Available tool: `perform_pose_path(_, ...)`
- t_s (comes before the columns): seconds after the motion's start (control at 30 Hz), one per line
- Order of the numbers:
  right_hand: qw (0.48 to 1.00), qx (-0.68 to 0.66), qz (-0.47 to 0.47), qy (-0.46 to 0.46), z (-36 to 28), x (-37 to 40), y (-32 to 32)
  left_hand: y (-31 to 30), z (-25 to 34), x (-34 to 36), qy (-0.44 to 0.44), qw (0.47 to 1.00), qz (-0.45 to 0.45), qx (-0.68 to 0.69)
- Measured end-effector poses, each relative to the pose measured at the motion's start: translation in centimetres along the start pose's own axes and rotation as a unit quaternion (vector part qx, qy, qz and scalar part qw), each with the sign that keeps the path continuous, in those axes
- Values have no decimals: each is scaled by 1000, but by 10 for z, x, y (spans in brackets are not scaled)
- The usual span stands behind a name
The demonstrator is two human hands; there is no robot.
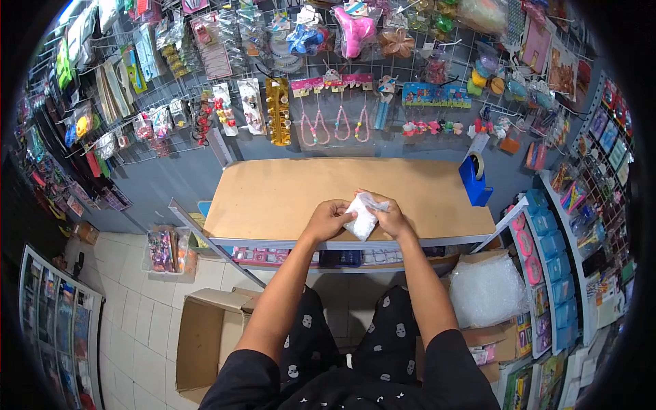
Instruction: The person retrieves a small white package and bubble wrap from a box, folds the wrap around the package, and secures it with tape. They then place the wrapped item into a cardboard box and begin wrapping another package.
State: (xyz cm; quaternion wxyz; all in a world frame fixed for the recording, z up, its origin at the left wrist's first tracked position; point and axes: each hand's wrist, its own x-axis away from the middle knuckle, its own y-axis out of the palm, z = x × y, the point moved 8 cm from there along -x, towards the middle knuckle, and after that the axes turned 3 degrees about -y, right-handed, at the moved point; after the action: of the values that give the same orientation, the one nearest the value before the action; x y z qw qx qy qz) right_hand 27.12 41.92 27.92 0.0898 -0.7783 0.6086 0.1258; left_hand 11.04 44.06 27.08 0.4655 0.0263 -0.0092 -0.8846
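Both of my hands are at a small white packet [363, 220] that looks wrapped in thin plastic, just above the front edge of the wooden table [287, 188]. My left hand [329, 220] pinches the packet's left side between thumb and fingers. At its upper right, my right hand [391, 219] grips a bunched piece of the clear wrapping. The packet is tilted, with one corner pointing down toward the table edge. What lies inside the wrapping cannot be made out.
A blue tape dispenser [476, 183] stands at the table's right end. Hair accessories and trinkets hang on the wire grid wall behind. Below are an open cardboard box [199, 342] at left, a bubble wrap bundle [488, 290] at right, and a clear bin [169, 254] on the floor.
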Motion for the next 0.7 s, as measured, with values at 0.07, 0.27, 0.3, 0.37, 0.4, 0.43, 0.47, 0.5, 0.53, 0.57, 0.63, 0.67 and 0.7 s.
perform_pose_path(0.07,996,78,-28,-17,-12,2,2,-1,6,2,5,1000,16,-15)
perform_pose_path(0.27,974,206,-37,-90,-42,9,18,-11,-5,-5,15,995,41,-86)
perform_pose_path(0.3,972,217,-37,-81,-41,8,18,-12,-2,-2,16,993,50,-104)
perform_pose_path(0.37,968,233,-43,-80,-39,3,19,-12,7,2,18,988,69,-140)
perform_pose_path(0.4,966,237,-47,-87,-37,0,19,-11,7,3,29,988,71,-136)
perform_pose_path(0.43,964,242,-51,-94,-35,-2,18,-11,8,5,40,988,73,-132)
perform_pose_path(0.47,960,255,-56,-100,-34,-3,16,-11,10,5,52,988,74,-128)
perform_pose_path(0.5,956,266,-59,-104,-35,-4,15,-11,12,6,61,981,77,-165)
perform_pose_path(0.53,952,278,-63,-109,-36,-4,15,-12,14,7,71,974,80,-202)
perform_pose_path(0.57,944,300,-62,-123,-38,-5,16,-12,17,6,81,964,82,-238)
perform_pose_path(0.63,926,343,-62,-145,-36,-3,16,-15,19,6,76,978,82,-176)
perform_pose_path(0.67,925,348,-67,-140,-34,-3,14,-16,21,5,75,983,82,-143)
perform_pose_path(0.7,924,352,-71,-134,-33,-4,15,-13,34,9,125,978,85,-144)
